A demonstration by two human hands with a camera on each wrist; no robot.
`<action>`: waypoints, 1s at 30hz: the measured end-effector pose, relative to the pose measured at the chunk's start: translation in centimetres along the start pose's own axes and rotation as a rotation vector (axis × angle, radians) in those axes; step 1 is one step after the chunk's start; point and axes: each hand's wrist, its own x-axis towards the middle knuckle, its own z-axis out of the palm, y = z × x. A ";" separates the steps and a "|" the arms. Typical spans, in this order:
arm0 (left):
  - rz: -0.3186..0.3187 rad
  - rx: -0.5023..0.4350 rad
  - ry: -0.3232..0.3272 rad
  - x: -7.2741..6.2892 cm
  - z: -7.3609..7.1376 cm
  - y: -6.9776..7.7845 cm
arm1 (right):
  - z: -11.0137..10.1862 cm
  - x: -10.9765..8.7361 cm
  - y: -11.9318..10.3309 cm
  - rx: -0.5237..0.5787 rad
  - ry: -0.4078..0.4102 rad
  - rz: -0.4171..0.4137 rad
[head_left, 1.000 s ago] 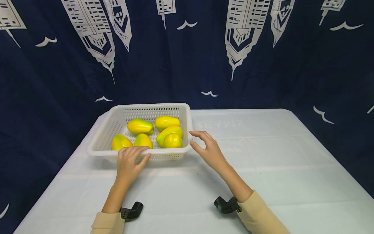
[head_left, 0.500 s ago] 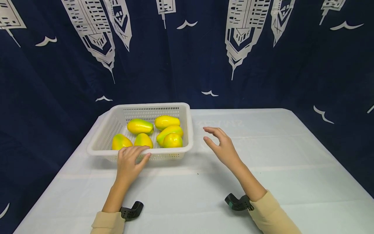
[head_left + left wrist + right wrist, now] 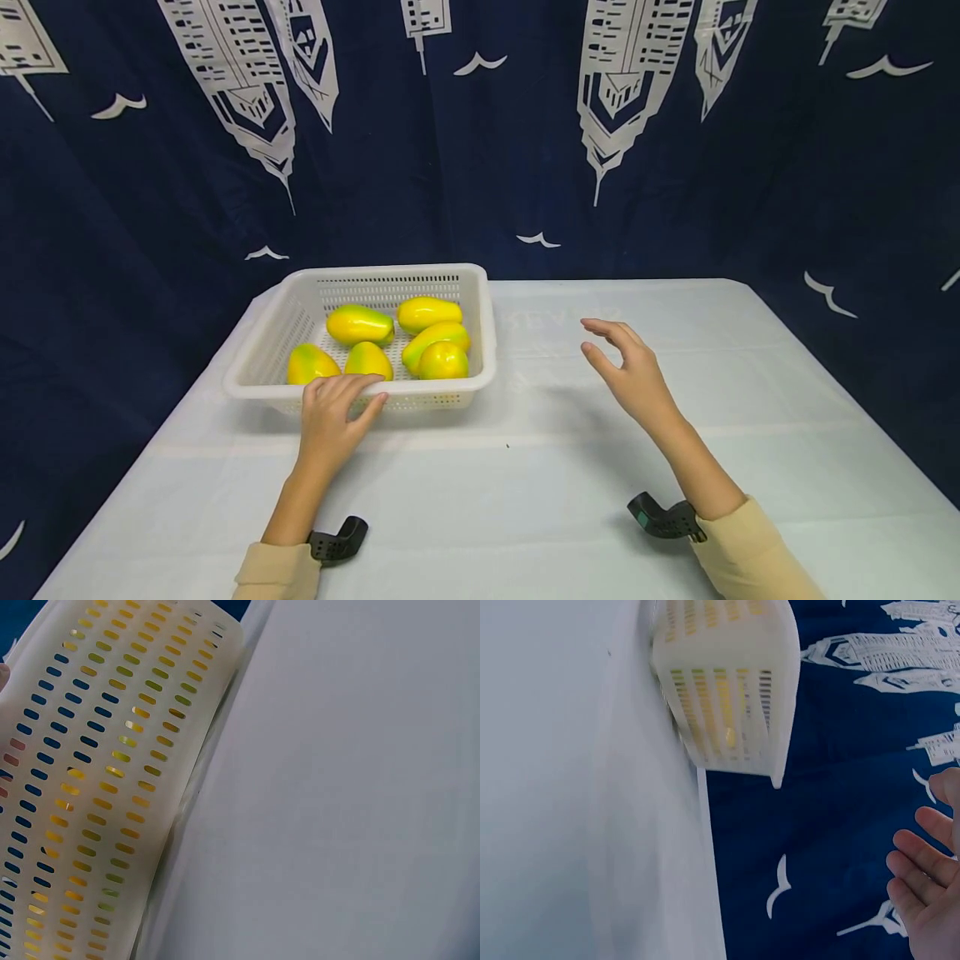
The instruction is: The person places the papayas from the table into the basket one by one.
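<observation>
A white plastic basket (image 3: 483, 333) with slotted walls stands at the back left of the table. Inside lie several glossy yellow-green fruits shaped like mangoes, among them a long one (image 3: 360, 324) and a rounder one (image 3: 443, 361). My left hand (image 3: 330, 417) holds the basket's front rim, fingers over the edge and thumb on the outer side. In the left wrist view, traces of the fingers show through the slots of the basket wall (image 3: 150, 772). Off to the right of the basket, my right hand (image 3: 633, 375) hovers over the table, holding nothing, its fingers loosely bent and thumb apart.
A white cloth covers the table (image 3: 480, 517). Behind it hangs a dark blue curtain (image 3: 450, 167) with white building and bird prints. Each wrist wears a black camera mount, the left one (image 3: 339, 540) and the right one (image 3: 663, 517).
My right hand has moved away from the basket's right side, going right across the table. My left hand, the basket and the fruits have stayed in place.
</observation>
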 end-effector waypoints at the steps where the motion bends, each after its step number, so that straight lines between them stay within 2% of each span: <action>1: 0.003 -0.001 0.003 0.0 0.0 0.0 | -0.3 0.0 0.2 -0.006 0.011 -0.003; 12: 0.021 -0.006 0.011 -0.2 0.2 -0.2 | -3.2 -0.7 2.3 -0.079 0.103 0.026; 19: 0.018 -0.001 0.007 -0.2 0.2 -0.1 | -5.0 -1.4 3.3 -0.160 0.095 0.070; 26: 0.016 -0.009 0.012 0.0 0.0 -0.2 | -6.3 -1.7 4.5 -0.351 0.103 -0.009; 30: 0.013 -0.010 0.011 0.0 0.0 -0.2 | -6.9 -1.7 5.0 -0.486 0.068 -0.033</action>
